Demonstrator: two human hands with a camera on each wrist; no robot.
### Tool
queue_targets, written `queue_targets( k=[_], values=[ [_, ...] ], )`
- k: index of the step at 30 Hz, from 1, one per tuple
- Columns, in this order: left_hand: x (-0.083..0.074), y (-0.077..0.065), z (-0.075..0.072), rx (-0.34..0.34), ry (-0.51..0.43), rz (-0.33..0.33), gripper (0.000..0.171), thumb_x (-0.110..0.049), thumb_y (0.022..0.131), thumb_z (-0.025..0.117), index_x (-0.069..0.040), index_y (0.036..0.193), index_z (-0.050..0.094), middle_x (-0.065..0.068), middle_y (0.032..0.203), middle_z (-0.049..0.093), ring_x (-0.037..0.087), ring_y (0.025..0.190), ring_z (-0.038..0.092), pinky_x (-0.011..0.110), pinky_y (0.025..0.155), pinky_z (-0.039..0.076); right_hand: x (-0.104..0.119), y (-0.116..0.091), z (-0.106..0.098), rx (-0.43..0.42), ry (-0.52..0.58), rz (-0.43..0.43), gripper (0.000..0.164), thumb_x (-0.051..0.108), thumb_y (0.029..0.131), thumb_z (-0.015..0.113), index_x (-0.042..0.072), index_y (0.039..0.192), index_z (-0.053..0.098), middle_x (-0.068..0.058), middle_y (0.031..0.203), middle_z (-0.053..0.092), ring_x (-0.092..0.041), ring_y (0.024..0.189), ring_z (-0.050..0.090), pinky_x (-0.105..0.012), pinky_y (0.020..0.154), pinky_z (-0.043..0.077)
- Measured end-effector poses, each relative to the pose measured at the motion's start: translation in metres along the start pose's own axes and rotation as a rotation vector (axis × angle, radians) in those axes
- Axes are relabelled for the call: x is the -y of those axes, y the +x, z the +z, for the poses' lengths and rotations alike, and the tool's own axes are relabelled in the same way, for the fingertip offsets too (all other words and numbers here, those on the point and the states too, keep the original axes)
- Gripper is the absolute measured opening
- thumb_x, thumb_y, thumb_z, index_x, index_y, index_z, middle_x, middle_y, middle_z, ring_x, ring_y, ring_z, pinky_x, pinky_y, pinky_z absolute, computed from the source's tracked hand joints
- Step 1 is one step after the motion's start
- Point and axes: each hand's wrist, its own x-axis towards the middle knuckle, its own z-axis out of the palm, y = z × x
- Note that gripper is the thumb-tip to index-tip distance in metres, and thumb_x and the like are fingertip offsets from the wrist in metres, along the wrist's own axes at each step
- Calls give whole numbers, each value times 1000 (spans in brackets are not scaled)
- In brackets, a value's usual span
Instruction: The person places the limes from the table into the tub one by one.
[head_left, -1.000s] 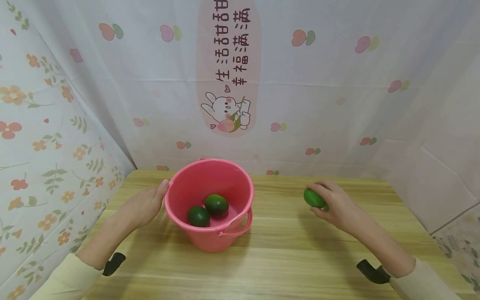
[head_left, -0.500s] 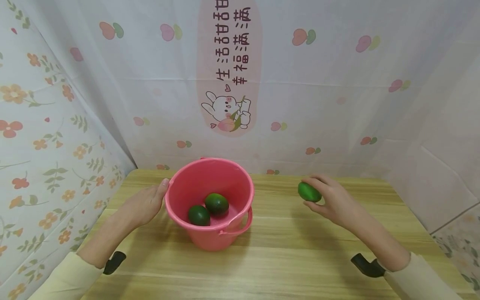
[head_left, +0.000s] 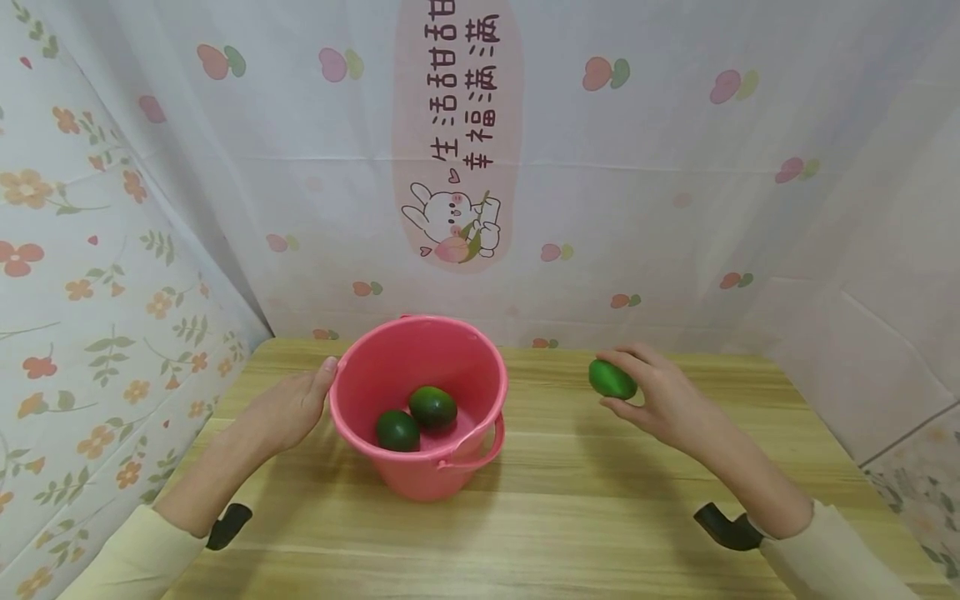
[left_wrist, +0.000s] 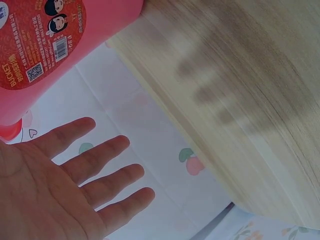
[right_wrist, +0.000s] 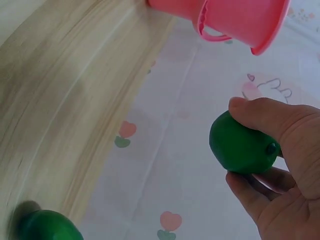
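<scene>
pink bucket (head_left: pixel 423 354) holding two green fruits (head_left: pixel 432 407); right hand (head_left: pixel 660 396) pinching third fruit (head_left: pixel 612 380) outside; left hand (head_left: pixel 288 412) spreading wide, touching bucket (fourth fruit (right_wrist: pixel 49 228) lying on table (head_left: pixel 555 500)).

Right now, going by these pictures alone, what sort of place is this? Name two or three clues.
Probably an indoor tabletop workspace, screened by fabric: a wood-grain table, a printed cloth hanging behind it, and a floral cloth along its left side.

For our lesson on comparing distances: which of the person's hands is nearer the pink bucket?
Left. The left hand is at the left side of the pink bucket, beside its rim; the right hand is to the bucket's right, apart from it, holding a green fruit.
</scene>
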Motion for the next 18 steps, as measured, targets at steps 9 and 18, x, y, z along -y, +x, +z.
queue_targets(
  k=[9, 18],
  values=[
    [0, -1, 0, -1, 1, 8, 68, -44, 112, 11, -3, 147, 53, 20, 144, 54, 43, 133, 49, 63, 107, 37, 5, 6, -2, -3, 7, 1, 62, 4, 71, 93, -2, 125, 64, -16, 115, 60, -27, 90, 65, -40, 68, 60],
    [2, 0, 1, -5, 2, 14, 69, -44, 112, 11, -2, 147, 52, 20, 144, 54, 43, 133, 49, 63, 108, 37, 15, 19, -6, 6, 24, -5, 62, 6, 73, 93, -1, 127, 64, -13, 116, 61, -24, 91, 64, -38, 69, 60]
  ],
)
